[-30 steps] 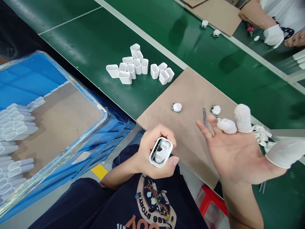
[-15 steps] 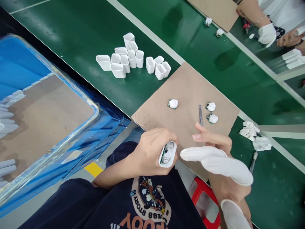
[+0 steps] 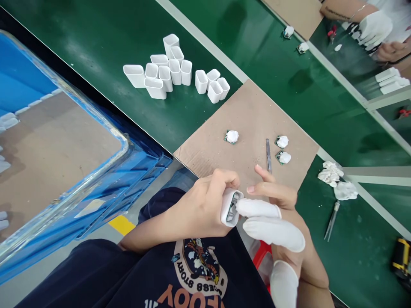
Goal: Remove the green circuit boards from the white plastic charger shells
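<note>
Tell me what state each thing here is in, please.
Left hand: closed around a white case.
Held case: open at the visible end.
Right hand: two fingers and thumb sheathed in white, one sheathed fingertip at the case's opening.
Cases on green table: standing, open ends up.
Blue bin: open-topped.
Three white-topped green boards: lying on cardboard.
Tweezers on cardboard: lying down.
Tweezers on green table: lying down.

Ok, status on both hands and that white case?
Left hand gripping white case. Right hand at its open end. Nothing seen blocking; tweezers aside on cardboard.
</note>
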The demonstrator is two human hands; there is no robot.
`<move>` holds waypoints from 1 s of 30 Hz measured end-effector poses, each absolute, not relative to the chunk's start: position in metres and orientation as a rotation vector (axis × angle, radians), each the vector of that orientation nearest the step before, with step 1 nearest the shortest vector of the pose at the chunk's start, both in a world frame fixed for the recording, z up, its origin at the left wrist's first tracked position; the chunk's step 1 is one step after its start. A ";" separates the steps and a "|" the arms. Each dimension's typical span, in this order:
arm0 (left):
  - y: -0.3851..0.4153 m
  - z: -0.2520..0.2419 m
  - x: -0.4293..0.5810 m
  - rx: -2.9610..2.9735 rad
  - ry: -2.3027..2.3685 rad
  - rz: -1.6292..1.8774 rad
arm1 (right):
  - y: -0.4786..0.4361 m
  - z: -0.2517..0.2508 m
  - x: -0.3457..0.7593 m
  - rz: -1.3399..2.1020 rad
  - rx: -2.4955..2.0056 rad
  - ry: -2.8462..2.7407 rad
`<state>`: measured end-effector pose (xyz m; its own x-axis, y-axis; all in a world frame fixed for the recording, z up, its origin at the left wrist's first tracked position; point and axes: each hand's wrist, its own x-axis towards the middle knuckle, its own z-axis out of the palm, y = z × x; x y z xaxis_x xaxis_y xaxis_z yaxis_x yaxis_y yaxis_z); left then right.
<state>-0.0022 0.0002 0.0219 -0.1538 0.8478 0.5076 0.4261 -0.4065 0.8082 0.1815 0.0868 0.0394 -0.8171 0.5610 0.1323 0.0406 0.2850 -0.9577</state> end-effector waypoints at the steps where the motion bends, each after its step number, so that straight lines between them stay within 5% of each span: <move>1: 0.000 0.022 -0.002 1.742 1.433 1.571 | 0.086 0.042 0.178 1.428 -0.433 -2.143; 5: -0.001 0.020 -0.002 1.642 1.410 1.485 | 0.087 0.050 0.167 1.042 -0.175 -2.202; 13: 0.001 0.003 -0.002 1.640 1.508 1.444 | 0.097 0.054 0.156 0.935 -0.215 -2.301; 24: 0.050 -0.028 -0.001 1.627 1.478 1.477 | 0.125 0.033 0.140 1.112 -0.714 -2.515; 30: 0.073 -0.038 -0.056 1.765 1.830 1.158 | 0.253 0.030 0.179 0.552 -1.370 -2.253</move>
<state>-0.0558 0.0731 -0.0380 -0.1655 0.9442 0.2849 0.6619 -0.1078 0.7418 0.1789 0.2531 0.0297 -0.4098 0.8974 0.1636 0.7202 0.4284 -0.5458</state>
